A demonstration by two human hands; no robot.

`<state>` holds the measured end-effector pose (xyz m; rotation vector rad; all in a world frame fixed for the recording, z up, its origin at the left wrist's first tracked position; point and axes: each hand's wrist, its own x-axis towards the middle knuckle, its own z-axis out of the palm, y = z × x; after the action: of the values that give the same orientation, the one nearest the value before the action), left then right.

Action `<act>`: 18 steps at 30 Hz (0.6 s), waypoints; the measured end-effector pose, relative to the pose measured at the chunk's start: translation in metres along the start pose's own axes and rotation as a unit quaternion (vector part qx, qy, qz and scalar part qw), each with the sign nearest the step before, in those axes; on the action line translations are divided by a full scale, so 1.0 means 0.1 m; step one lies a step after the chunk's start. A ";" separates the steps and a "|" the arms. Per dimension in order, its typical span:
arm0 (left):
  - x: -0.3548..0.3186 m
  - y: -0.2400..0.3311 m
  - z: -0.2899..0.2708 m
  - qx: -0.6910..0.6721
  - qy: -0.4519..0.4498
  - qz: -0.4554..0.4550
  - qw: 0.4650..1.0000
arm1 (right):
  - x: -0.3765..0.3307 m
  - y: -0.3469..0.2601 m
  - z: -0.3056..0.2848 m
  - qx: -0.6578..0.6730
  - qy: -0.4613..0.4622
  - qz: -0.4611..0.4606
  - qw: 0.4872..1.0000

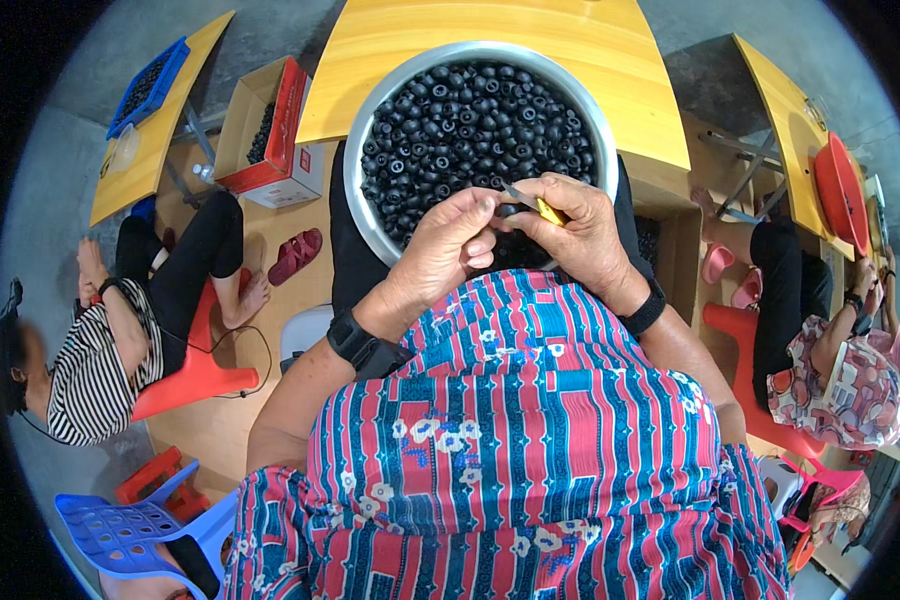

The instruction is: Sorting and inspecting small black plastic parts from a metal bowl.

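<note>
A wide metal basin [358,178] sits at my lap, heaped with small round black parts [470,125], many with a hole in the middle. Over its near side my two hands meet. My right hand [592,232] is closed around a yellow utility knife [550,211], its short blade pointing toward my left fingers. My left hand [438,246] is closed in a pinch, thumb and forefinger at the blade tip. One small black part [511,209] shows between the fingertips of both hands, partly hidden by them.
A yellow table [490,22] stands just beyond the basin. On the left are a seated person [110,370], a red-and-white carton [285,165] and a blue crate [150,85]. Another person [840,370] sits on the right by a red basin [840,195]. A blue plastic chair [120,535] is at lower left.
</note>
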<state>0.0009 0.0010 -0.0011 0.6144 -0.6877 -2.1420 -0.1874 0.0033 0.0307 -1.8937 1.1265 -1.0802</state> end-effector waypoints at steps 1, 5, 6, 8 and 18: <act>0.00 -0.01 -0.02 0.011 -0.016 -0.014 1.000 | 0.00 -0.01 -0.01 0.003 -0.003 -0.003 1.000; 0.01 -0.04 -0.11 0.017 -0.040 -0.031 0.999 | 0.00 0.01 -0.01 0.014 -0.015 -0.003 1.000; 0.01 -0.05 -0.10 0.009 -0.037 -0.027 0.999 | 0.00 0.02 -0.01 0.015 -0.018 0.002 1.000; 0.00 -0.02 -0.05 0.015 -0.041 -0.027 0.999 | 0.00 0.05 0.00 0.030 -0.012 0.006 0.999; 0.01 -0.02 -0.07 0.026 -0.074 -0.024 0.997 | -0.01 0.04 -0.02 0.032 -0.032 0.029 0.999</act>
<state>0.0037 -0.0005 -0.0079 0.5084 -0.8175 -2.2372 -0.1907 0.0025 0.0283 -1.8213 1.0917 -1.0054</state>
